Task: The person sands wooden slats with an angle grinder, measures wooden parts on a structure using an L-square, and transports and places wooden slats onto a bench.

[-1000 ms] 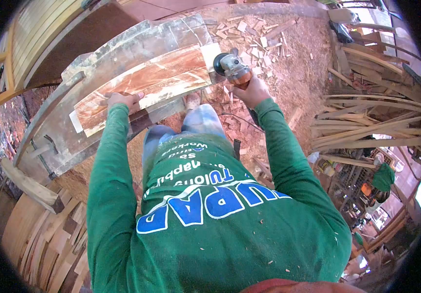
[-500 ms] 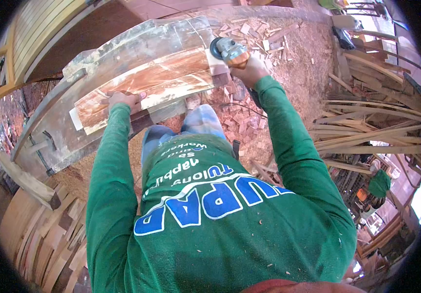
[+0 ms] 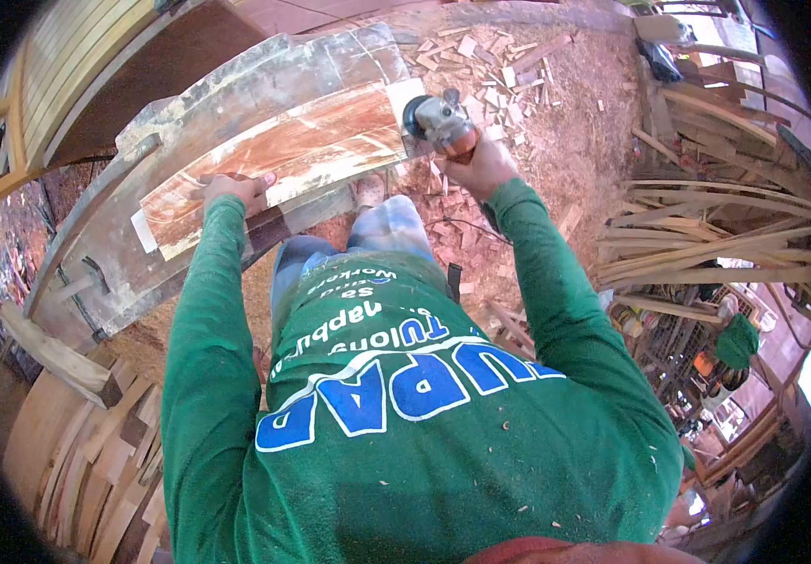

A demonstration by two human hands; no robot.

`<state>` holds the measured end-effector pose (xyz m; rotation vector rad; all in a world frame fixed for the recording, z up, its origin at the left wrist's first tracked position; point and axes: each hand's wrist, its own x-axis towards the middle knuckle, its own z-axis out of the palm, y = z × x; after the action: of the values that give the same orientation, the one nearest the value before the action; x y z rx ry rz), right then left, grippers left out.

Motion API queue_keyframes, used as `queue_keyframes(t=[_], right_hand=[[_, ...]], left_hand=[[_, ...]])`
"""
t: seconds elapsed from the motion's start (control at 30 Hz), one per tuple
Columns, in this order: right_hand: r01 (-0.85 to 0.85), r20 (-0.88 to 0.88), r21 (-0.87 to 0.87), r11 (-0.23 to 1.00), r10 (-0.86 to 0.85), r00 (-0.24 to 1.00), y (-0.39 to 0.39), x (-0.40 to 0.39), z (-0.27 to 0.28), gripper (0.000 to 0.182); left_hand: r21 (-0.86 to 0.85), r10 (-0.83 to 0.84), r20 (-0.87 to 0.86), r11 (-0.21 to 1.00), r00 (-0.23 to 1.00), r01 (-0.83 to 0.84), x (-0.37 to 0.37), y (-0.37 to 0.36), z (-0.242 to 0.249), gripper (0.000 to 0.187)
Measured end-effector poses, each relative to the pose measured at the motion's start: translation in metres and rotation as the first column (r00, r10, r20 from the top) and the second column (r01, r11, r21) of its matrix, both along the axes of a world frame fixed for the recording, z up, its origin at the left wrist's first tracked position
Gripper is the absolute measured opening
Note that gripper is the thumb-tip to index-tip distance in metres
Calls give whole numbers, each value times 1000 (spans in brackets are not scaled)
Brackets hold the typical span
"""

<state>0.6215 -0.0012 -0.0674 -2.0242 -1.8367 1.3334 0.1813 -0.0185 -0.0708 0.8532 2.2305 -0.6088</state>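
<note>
A long wooden board (image 3: 316, 141), reddish brown with pale scraped patches, lies on a worn, dusty bench (image 3: 265, 70). My left hand (image 3: 236, 191) grips the board near its left end, with the thumb stretched along the top face. At the other end, my right hand (image 3: 483, 167) is closed around the body of an angle grinder (image 3: 445, 124). The grinder's dark round disc (image 3: 415, 116) faces the board and overlaps its right end in this view. Pale strips show at both ends of the board.
Wood offcuts (image 3: 495, 80) and sawdust cover the floor beyond the grinder. Curved wooden strips (image 3: 716, 235) are stacked at the right, and more planks (image 3: 95, 470) at the lower left. A thick wooden piece (image 3: 58, 352) juts out beside the bench's left end.
My right hand has brought the grinder slightly toward me, lower along the board's right end. My left hand stays at the same place on the board.
</note>
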Motion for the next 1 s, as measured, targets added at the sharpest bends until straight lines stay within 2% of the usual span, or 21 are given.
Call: queue_keyframes(t=[0.07,0.17,0.2,0.27,0.33,0.37,0.43,0.53,0.57,0.63,0.67,0.77,0.8,0.83,0.9,1.0], right_hand=[[9,-59,-17,1000,-10,998,18,-7,26,54],[-25,42,108,994,20,999,41,2,-18,50],[4,17,122,993,-6,1000,49,-4,-10,52],[-11,110,40,999,6,994,66,-16,9,56],[-28,181,-3,1000,28,983,74,-15,11,61],[-32,170,7,999,30,985,70,-13,8,61],[-45,146,29,999,40,989,62,-10,0,60],[-136,203,-1,991,134,970,26,-11,32,63],[-116,181,4,993,114,977,15,-8,40,63],[-83,139,7,996,82,987,-4,-1,52,65],[-94,189,-16,995,96,977,-9,-5,64,66],[-121,263,-77,990,137,955,-5,-12,50,67],[-40,92,1,999,40,995,1,-13,46,60],[-46,83,-11,999,46,995,13,-6,24,53],[-107,163,-47,993,114,980,37,-13,40,58],[-112,110,156,981,96,989,58,-19,14,60]], left_hand=[[-41,41,98,998,994,-37,-17,1,-17,123],[-55,7,107,998,994,-2,1,10,22,121],[-37,9,64,999,998,-6,6,9,24,120],[-1,8,-19,1000,1000,-9,14,7,27,118],[-13,41,114,999,993,-40,5,8,24,117],[-20,56,179,998,982,-53,-2,9,21,117],[31,11,80,999,997,-13,-9,-1,-5,128],[32,4,55,999,998,-6,-3,0,6,131],[19,14,69,1000,997,-15,0,2,13,129],[-20,76,137,997,988,-74,-4,5,13,139],[-42,108,170,994,979,-103,-5,5,11,147],[-24,39,61,999,997,-38,-6,2,-4,145],[-26,48,67,999,997,-47,-10,2,-9,144],[-28,53,72,998,996,-51,-14,1,-13,143],[-30,19,61,999,998,-17,-16,4,-18,139],[-42,0,62,999,998,3,-5,7,-2,132]])
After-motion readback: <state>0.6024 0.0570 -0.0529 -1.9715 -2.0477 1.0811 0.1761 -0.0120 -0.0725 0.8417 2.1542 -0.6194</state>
